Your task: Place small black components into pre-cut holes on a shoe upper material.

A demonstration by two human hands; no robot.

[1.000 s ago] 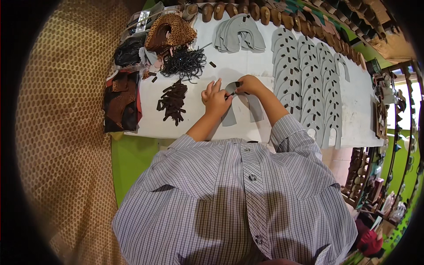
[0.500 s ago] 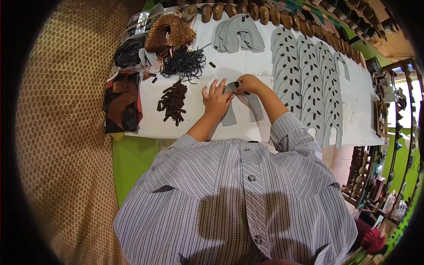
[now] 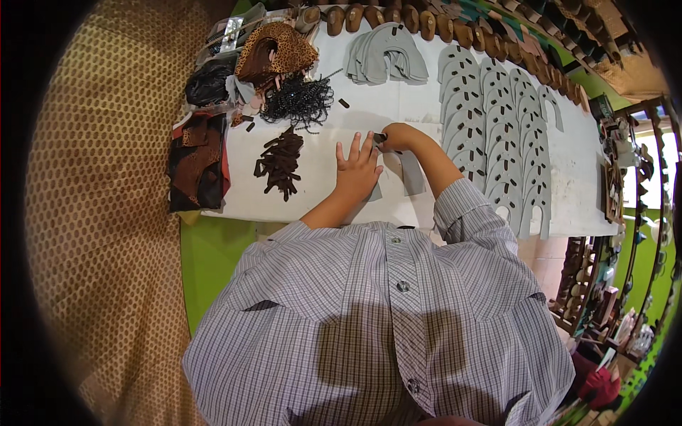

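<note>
A grey arch-shaped piece (image 3: pixel 411 175) is lying on the surface (image 3: pixel 240 160), legs pointing toward the wearer (image 3: pixel 341 277), its left leg beneath the left hand (image 3: pixel 357 175), fingers outspread; the right hand (image 3: pixel 400 137) is resting nearer the crown, its grip impossible to tell.

"What's lying where?"
"From here I'm seeing one cut piece (image 3: pixel 412 175) lying under the left hand (image 3: pixel 357 174), the strip pile (image 3: pixel 279 163) sitting to its left."
"And rightward?"
"Overlapping pieces (image 3: pixel 501 135) are lying in columns; shoe forms (image 3: pixel 445 29) are lining the table's (image 3: pixel 579 192) far edge."
</note>
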